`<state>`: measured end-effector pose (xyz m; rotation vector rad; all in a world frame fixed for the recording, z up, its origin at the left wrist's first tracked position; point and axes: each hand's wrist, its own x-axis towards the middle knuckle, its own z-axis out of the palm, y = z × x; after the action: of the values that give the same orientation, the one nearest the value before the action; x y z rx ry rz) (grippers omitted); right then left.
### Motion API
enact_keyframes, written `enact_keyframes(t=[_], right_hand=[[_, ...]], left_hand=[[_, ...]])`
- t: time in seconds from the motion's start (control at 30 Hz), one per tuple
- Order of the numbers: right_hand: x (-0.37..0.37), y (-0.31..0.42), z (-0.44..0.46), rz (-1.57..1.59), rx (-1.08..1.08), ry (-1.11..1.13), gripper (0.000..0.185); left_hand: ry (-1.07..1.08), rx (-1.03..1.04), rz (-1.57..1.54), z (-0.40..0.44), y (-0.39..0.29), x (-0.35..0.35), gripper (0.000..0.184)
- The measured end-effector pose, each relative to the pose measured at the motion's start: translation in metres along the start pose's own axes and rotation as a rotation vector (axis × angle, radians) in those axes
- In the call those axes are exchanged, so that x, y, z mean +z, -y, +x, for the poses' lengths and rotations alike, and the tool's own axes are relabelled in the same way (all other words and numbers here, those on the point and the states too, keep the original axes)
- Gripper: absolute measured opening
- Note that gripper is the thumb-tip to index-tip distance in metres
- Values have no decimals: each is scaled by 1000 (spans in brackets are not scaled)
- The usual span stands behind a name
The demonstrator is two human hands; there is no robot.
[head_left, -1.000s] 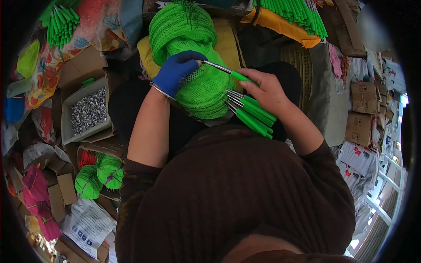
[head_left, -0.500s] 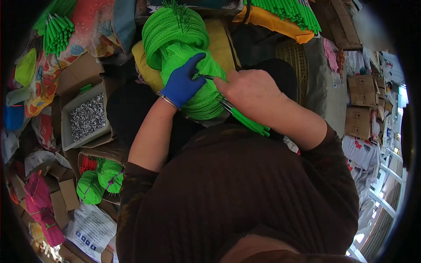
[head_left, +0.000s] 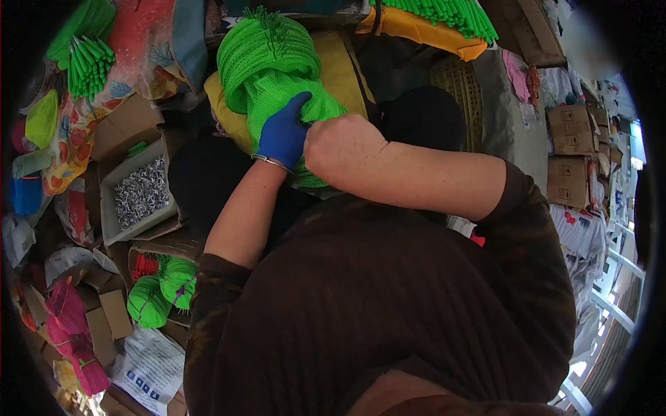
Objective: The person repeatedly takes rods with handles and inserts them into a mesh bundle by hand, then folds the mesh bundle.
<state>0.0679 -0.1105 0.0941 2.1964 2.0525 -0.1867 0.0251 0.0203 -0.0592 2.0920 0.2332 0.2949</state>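
Observation:
A bundle of bright green netting (head_left: 269, 61), gathered in round folds with a tuft of cord ends on top, lies before me between my knees. My left hand (head_left: 279, 133), in a blue glove with a metal bracelet at the wrist, grips the netting's lower part, thumb pointing up. Pressed close against it, my bare right hand (head_left: 345, 151) is closed in a fist, its back toward me. Whatever sits inside that fist is hidden, and it also covers the left fingertips and much of the lower netting.
Left of me, a grey bin (head_left: 142, 191) holds many small metal pieces. Below it, a cardboard box contains green net bundles (head_left: 148, 302). Green-handled sticks (head_left: 444, 17) lie on orange cloth at the back; others (head_left: 90, 66) hang at upper left. Cartons (head_left: 570, 182) stand at right.
My right hand has moved left and down against my left hand, its fist turned over. The dark-tipped tool and green handles seen at it earlier are now hidden. My left hand still holds the netting.

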Motion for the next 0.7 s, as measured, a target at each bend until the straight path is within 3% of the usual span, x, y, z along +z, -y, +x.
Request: enact_keyframes(t=[0.27, 0.37, 0.53, 0.7], right_hand=[[-2, -16, -16, 78, 124, 15, 19], [1, -21, -31, 125, 222, 5, 24], [21, -30, -58, 136, 360, -122, 32], [18, -20, -56, 82, 361, -64, 34]], left_hand=[[-48, -120, -44, 1, -10, 1, 52], [-118, -4, -87, 0, -5, 5, 53], [206, -247, -442, -4, -5, -11, 35], [158, -247, -396, -7, 0, -2, 29]])
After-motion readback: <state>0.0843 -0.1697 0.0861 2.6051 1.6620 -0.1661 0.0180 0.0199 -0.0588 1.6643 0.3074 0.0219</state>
